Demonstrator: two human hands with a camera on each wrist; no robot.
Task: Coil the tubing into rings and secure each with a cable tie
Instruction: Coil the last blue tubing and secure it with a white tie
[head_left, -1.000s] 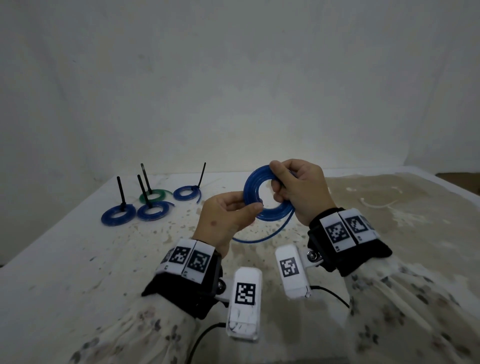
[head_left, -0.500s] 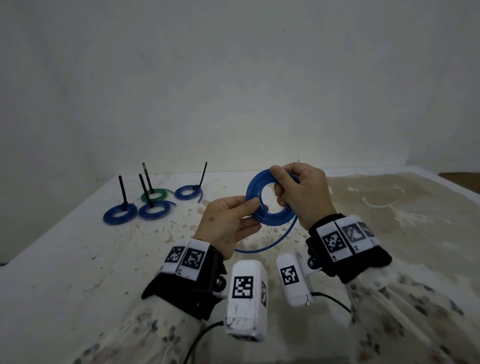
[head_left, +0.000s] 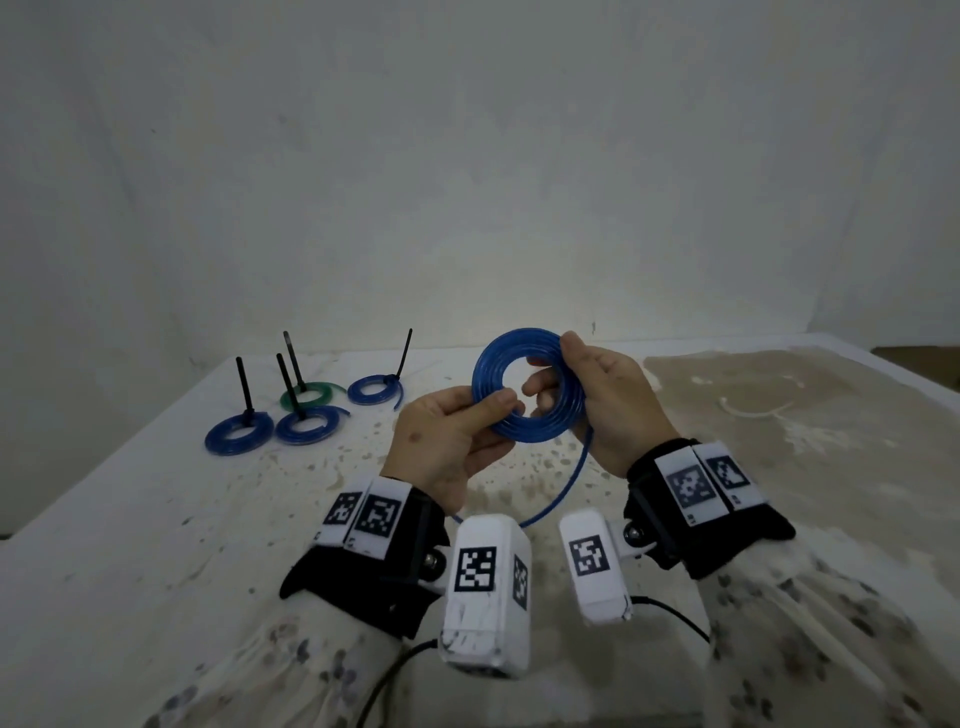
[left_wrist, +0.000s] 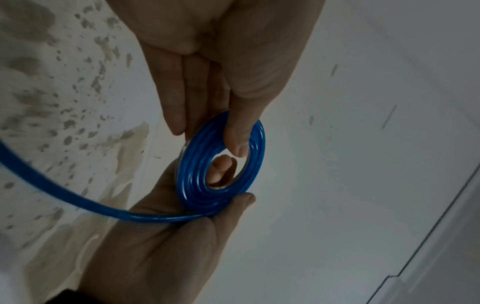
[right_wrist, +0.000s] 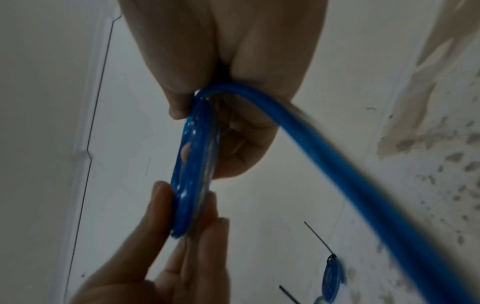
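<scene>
Pinching blue coil (head_left: 527, 387) between both hands (head_left: 447, 441).

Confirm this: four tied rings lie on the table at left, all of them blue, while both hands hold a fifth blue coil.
Not quite. Only three of the tied rings are blue; one is green, as the head view shows. Both the left hand and right hand do hold the blue coil.

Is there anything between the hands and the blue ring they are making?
No, nothing visible. The left hand pinches the blue coil on its near-left side and the right hand grips its right side, skin straight on tubing. The loose tail hangs free below, not caught on anything.
</scene>
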